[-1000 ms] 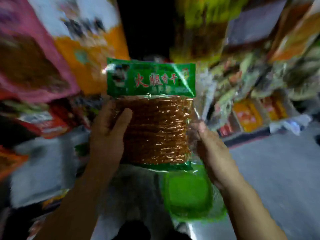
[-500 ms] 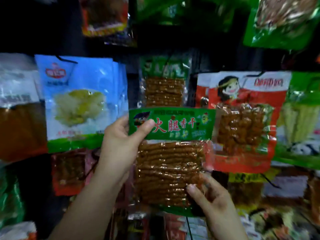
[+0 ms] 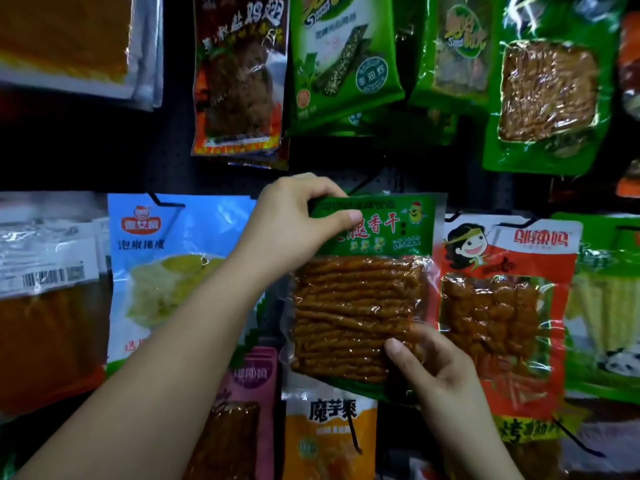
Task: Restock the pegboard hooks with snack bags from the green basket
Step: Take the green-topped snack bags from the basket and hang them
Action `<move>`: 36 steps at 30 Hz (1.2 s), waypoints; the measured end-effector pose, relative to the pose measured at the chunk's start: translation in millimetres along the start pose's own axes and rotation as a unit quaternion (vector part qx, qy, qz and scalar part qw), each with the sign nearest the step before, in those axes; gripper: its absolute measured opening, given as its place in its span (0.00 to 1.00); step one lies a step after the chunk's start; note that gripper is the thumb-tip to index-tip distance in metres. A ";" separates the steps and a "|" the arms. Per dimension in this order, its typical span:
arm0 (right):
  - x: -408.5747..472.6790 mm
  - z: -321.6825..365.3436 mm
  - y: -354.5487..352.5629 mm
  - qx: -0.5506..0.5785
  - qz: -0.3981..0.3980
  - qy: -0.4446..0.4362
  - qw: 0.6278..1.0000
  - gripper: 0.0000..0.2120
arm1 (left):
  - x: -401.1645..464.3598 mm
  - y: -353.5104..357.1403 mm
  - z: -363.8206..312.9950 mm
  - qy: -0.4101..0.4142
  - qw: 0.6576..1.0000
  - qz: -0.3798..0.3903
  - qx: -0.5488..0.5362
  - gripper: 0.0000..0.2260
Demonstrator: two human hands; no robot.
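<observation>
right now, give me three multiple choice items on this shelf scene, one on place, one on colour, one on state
1. Which pack hangs directly to the right of the held snack bag?
A. red pack with a cartoon face
B. blue pack
C. silver pack

2. What colour is the held bag's header?
A. pink
B. green
C. white

3. How does the left hand hold the bag?
A. flat under its bottom
B. not touching
C. pinching its top edge

Answers: 1 A, the red pack borders its right side. 2 B, the header strip is green. 3 C, thumb and fingers clamp the header, while the right hand steadies the lower corner.
</observation>
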State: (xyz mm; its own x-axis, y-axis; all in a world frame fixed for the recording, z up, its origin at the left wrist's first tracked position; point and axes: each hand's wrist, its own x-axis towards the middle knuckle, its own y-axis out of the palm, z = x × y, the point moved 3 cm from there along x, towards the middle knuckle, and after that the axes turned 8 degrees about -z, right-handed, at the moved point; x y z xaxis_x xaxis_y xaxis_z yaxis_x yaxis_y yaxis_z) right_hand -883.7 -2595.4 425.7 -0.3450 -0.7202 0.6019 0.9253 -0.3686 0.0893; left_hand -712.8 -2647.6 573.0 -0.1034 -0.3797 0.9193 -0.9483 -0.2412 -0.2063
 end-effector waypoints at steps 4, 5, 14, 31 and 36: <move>21.2 17.1 1.2 -0.010 -0.004 -0.024 1.000 0.13 | 18.8 6.9 -9.2 0.044 0.999 0.001 -0.007 0.09; 26.4 21.9 0.2 -0.018 -0.016 -0.038 0.999 0.14 | 24.4 7.5 -10.9 0.043 0.999 -0.002 -0.018 0.09; 48.6 40.0 -6.0 0.020 -0.036 -0.062 0.997 0.12 | 64.2 21.4 -20.8 0.015 0.997 0.004 -0.080 0.05; 53.9 24.5 -9.8 0.029 -0.022 -0.034 0.999 0.13 | 76.3 39.2 0.7 -0.178 0.965 0.061 -0.183 0.07; 56.2 10.5 -6.9 0.015 -0.022 -0.006 1.000 0.16 | 65.1 46.8 26.4 -0.197 0.963 0.063 -0.171 0.03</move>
State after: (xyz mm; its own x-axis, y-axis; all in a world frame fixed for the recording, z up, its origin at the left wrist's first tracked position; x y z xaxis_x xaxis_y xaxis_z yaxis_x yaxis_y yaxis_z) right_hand -907.9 -2627.2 467.2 -0.3847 -0.6968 0.6054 0.9132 -0.3827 0.1399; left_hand -755.9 -2707.2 614.4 -0.1654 -0.7122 0.6822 -0.9861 0.1107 -0.1236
